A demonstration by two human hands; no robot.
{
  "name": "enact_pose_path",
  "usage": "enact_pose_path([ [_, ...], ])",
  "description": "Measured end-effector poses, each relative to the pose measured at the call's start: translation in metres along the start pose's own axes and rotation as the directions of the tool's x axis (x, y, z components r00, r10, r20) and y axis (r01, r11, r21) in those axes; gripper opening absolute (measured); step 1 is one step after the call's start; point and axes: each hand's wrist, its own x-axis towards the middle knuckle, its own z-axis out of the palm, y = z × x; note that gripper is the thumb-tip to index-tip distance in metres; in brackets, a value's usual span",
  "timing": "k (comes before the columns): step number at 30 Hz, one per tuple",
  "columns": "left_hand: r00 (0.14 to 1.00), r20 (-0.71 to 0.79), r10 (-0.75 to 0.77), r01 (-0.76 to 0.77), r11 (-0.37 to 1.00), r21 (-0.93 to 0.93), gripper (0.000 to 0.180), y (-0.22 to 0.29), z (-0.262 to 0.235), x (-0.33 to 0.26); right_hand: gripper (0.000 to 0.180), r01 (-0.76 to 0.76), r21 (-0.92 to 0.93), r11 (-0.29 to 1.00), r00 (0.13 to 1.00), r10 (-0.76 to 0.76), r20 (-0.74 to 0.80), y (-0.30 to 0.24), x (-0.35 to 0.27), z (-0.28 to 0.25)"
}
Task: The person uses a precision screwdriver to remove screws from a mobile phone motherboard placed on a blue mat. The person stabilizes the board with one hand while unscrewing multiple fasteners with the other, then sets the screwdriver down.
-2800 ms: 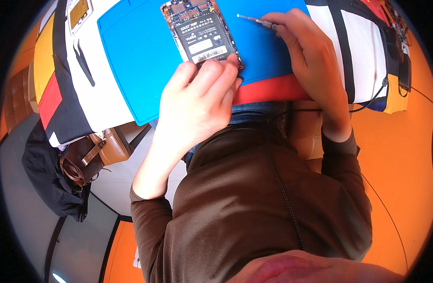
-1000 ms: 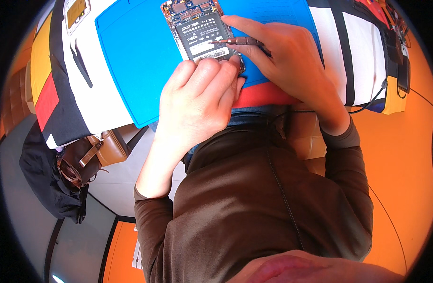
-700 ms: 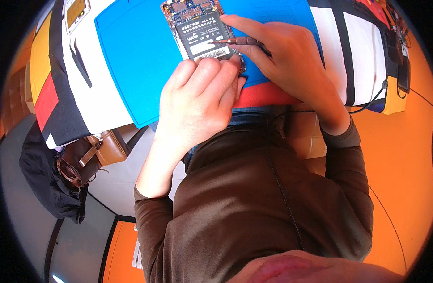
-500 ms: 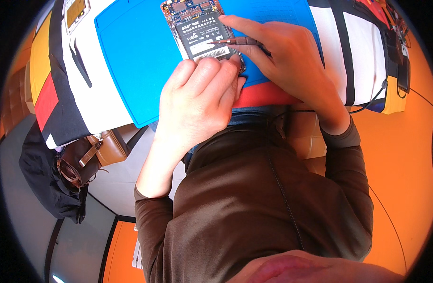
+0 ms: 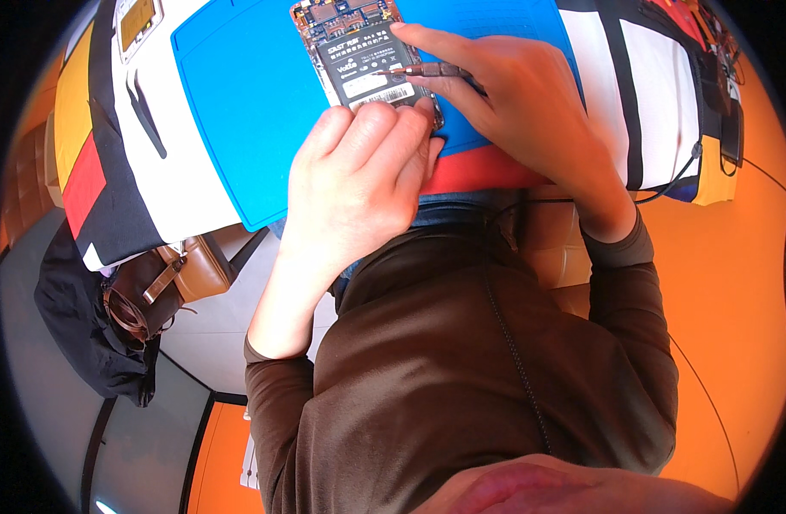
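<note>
An opened smartphone (image 5: 356, 54) lies on the blue mat, its circuit board bare at the far end and a black battery (image 5: 359, 62) with a white label below it. My left hand (image 5: 354, 180) is closed over the phone's near end, the curled fingers gripping its edge. In my right hand (image 5: 530, 103) a slim dark screwdriver (image 5: 440, 70) is pinched between thumb and fingers. Its thin tip points left over the battery; whether it touches cannot be told. The right index finger reaches to the phone's right edge beside the board.
The blue mat (image 5: 230, 111) covers the middle of a table with a patterned cloth. Black tweezers (image 5: 144, 116) and another phone part (image 5: 139, 26) lie to the left. A black cable (image 5: 667, 190) runs along the right edge. A brown bag (image 5: 200, 265) sits below the table's left side.
The right index fingertip and the screwdriver have shifted slightly left and up. My left hand keeps its hold on the phone, with hardly any movement.
</note>
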Motion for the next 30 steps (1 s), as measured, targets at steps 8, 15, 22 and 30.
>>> enact_pose_path([
  [8,0.999,0.021,-0.033,0.033,0.999,0.012,0.018,0.001,-0.001,-0.001,0.055,0.046,-0.075,0.996,0.998,-0.043,0.044,0.003,0.003,-0.007],
  [15,0.999,0.025,-0.022,0.022,1.0,0.007,0.038,0.0,-0.002,0.0,0.06,0.055,-0.142,0.988,0.993,-0.04,0.108,0.004,0.0,-0.011],
  [22,0.999,0.024,-0.033,0.032,0.999,0.028,0.039,0.0,-0.001,0.0,0.058,0.063,-0.101,0.993,0.998,-0.061,0.019,-0.003,0.006,-0.012],
  [30,0.999,0.013,-0.042,0.041,0.998,0.052,0.04,0.001,-0.001,-0.001,0.043,0.103,0.042,0.994,0.989,-0.107,0.101,-0.006,0.012,-0.022],
])
